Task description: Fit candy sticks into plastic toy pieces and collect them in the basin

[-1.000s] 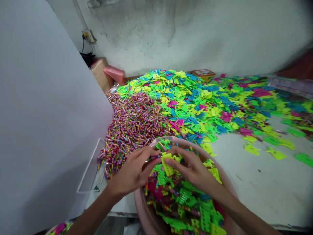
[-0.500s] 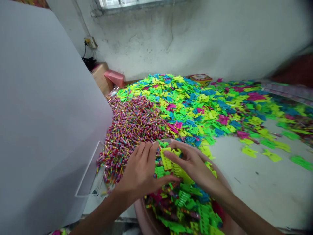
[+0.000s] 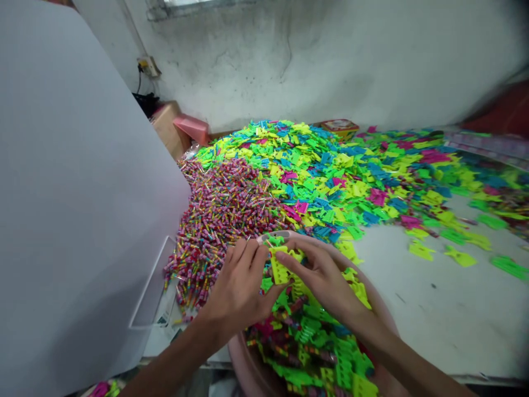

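Note:
Over a pink basin point(image 3: 239, 358), my right hand point(image 3: 318, 270) pinches a flat yellow plastic piece point(image 3: 280, 267) with a toothed edge. My left hand point(image 3: 243, 275) is closed at the piece's left side, its thumb against the lower edge and its fingers near the upper corner. The left fingertips are partly hidden, so anything small between them does not show. Inside the basin lie green and yellow plastic pieces point(image 3: 345, 364) mixed with small striped crayon-like sticks point(image 3: 289, 355).
Behind the basin spreads a heap of striped sticks point(image 3: 231, 204), beside a larger pile of neon plastic pieces point(image 3: 306, 160). A big white panel point(image 3: 91, 193) stands at the left. Loose pieces lie on the white table point(image 3: 433, 314) at right. A pink container point(image 3: 192, 128) is by the wall.
My left thumb has drawn in from a stretched-out position to the lower edge of the yellow piece. My right hand keeps its pinch almost in place. The view has shifted slightly.

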{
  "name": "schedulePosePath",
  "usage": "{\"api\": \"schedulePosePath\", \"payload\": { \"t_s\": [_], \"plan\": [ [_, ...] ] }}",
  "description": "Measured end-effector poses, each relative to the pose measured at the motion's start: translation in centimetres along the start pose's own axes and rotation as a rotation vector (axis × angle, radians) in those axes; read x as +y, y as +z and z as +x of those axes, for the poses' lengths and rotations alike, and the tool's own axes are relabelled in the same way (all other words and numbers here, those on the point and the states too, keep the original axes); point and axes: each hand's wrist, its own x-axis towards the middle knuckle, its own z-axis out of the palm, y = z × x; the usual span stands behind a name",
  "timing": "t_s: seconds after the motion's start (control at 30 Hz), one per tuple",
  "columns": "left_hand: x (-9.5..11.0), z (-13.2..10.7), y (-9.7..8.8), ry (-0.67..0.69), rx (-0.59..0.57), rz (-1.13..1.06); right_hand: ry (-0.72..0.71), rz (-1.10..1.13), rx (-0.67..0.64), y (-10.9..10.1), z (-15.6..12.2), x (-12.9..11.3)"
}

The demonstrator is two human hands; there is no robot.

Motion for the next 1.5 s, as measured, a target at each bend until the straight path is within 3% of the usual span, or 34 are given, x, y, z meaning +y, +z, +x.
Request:
{"api": "schedulePosePath", "payload": {
  "t_s": [0.27, 0.4, 0.47, 0.57, 0.7, 0.77, 0.87, 1.0, 1.1, 1.23, 1.37, 1.5],
  "plan": [
    [0.7, -0.4, 1.3, 0.013, 0.110, 0.042, 0.073, 0.032, 0.054, -0.3, 0.2, 0.0],
    [1.0, -0.1, 0.6, -0.029, 0.101, -0.080, 0.085, 0.019, 0.066, -1.6, 0.6, 0.2],
    [0.0, 0.2, 0.1, -0.062, 0.030, -0.237, 0.097, -0.001, 0.090, -2.8, 0.6, 0.3],
    [-4.2, 0.3, 0.6, -0.209, 0.035, -0.353, 0.021, -0.080, 0.065, -4.9, 0.3, 0.5],
    [-11.8, 0.2, 5.2, -0.516, 0.023, -0.198, -0.172, -0.167, -0.191, -7.4, 0.3, 0.9],
    [-14.4, 0.5, 8.3, -0.573, -0.026, -0.171, -0.137, -0.243, -0.181, -7.8, 1.7, 1.9],
    [-15.5, 2.1, 12.6, -0.626, -0.074, -0.141, -0.107, -0.512, -0.034, -7.1, 6.5, 5.2],
    [-14.6, 4.0, 15.6, -0.703, -0.075, -0.117, -0.097, -0.653, -0.079, -5.2, 13.8, 11.3],
    [-14.9, 3.7, 15.8, -0.751, -0.063, -0.145, -0.124, -0.700, -0.134, -3.9, 16.6, 14.6],
    [-15.8, 2.1, 15.0, -0.813, -0.019, -0.268, -0.172, -0.670, -0.127, -2.6, 17.7, 16.1],
    [-15.5, 1.5, 14.1, -0.823, 0.078, -0.467, -0.152, -0.517, -0.087, -1.7, 18.7, 15.4],
    [-14.3, 1.7, 12.3, -0.800, 0.209, -0.642, -0.056, -0.277, 0.077, -2.4, 18.9, 13.2]
  ]
}}
